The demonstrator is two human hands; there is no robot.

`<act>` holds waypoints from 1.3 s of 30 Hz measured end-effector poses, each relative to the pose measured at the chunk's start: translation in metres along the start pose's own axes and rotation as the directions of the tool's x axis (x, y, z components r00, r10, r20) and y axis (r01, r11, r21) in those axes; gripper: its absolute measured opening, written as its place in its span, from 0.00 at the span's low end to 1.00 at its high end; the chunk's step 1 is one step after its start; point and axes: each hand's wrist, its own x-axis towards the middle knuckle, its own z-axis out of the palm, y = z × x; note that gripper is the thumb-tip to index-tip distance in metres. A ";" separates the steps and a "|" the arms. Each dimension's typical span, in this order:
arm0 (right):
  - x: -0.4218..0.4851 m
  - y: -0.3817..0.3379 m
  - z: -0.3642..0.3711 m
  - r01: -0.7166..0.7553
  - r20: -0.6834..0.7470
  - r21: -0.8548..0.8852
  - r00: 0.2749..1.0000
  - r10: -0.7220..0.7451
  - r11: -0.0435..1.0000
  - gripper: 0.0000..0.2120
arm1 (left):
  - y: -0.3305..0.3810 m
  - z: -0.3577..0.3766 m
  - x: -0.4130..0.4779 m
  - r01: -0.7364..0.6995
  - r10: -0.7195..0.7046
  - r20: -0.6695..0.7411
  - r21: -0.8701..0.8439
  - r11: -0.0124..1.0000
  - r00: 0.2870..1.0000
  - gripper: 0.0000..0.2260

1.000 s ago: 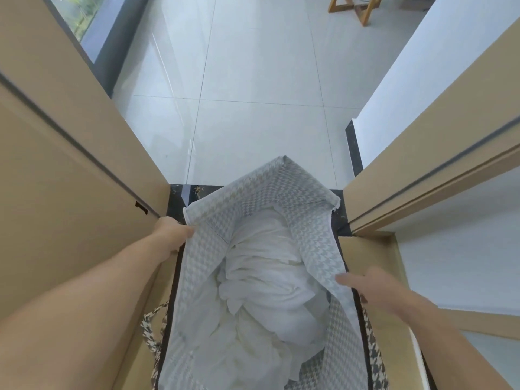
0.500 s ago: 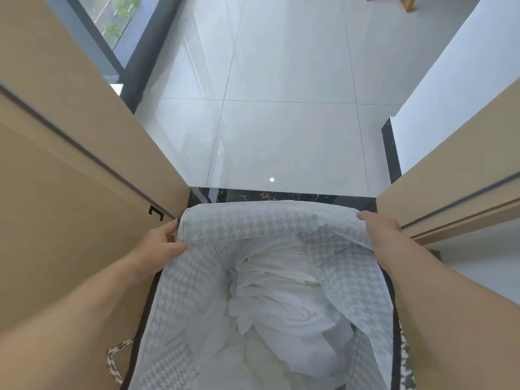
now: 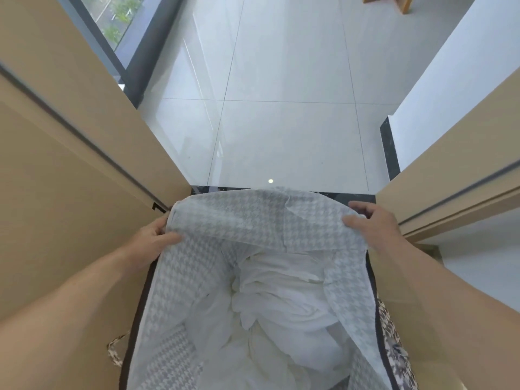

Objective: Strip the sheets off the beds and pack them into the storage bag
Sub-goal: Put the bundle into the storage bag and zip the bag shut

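A houndstooth-patterned storage bag (image 3: 253, 220) stands open below me in a doorway, its pale lining facing up. Crumpled white sheets (image 3: 281, 305) fill its inside. My left hand (image 3: 153, 239) grips the bag's far left corner, thumb over the rim. My right hand (image 3: 371, 223) grips the far right corner, fingers curled over the fabric. The far flap is pulled up between the two hands. The bag's bottom is out of view.
Tan wooden door frames (image 3: 84, 164) close in on both sides, the right one (image 3: 450, 178) next to a white wall. A black threshold strip (image 3: 360, 197) lies just past the bag. Pale tiled floor (image 3: 281, 122) lies beyond, with a window at far left and a wooden stand (image 3: 394, 1) at the top.
My right hand moved from the bag's right side up to the far right corner and took hold. The far flap rose and spread flat between both hands. The view tilted forward.
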 end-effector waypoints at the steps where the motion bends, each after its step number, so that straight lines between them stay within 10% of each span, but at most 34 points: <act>1: -0.008 -0.002 -0.001 -0.002 0.021 -0.008 1.000 0.002 1.000 0.24 | 0.004 0.003 0.001 -0.024 0.024 -0.002 -0.047 0.999 1.000 0.21; 3: -0.024 -0.008 -0.006 -0.079 0.074 -0.051 0.994 0.083 0.996 0.32 | 0.010 0.005 0.003 -0.063 0.050 -0.084 -0.161 0.985 0.995 0.16; 7: -0.051 -0.009 -0.019 -0.242 0.206 -0.030 0.948 0.243 0.970 0.16 | 0.019 0.000 -0.004 -0.099 0.007 -0.299 -0.294 0.951 0.954 0.05; 13: -0.095 -0.010 -0.026 -0.272 0.055 0.084 0.962 0.268 0.959 0.12 | 0.019 -0.014 -0.032 -0.024 -0.018 -0.189 -0.216 0.976 0.982 0.09; 17: -0.131 -0.015 -0.040 -0.342 0.193 0.110 0.928 0.317 0.933 0.11 | 0.017 -0.025 -0.065 0.046 -0.064 -0.062 -0.261 0.964 0.996 0.18; 29: -0.192 -0.058 -0.064 0.201 0.010 0.265 0.977 -0.211 0.943 0.17 | 0.050 -0.065 -0.163 -0.367 0.415 0.077 -0.343 0.865 0.907 0.17; 39: -0.257 -0.048 -0.124 -0.074 0.323 0.567 0.936 -0.139 0.820 0.47 | 0.023 -0.054 -0.268 -0.091 0.120 -0.011 -0.719 0.689 0.993 0.31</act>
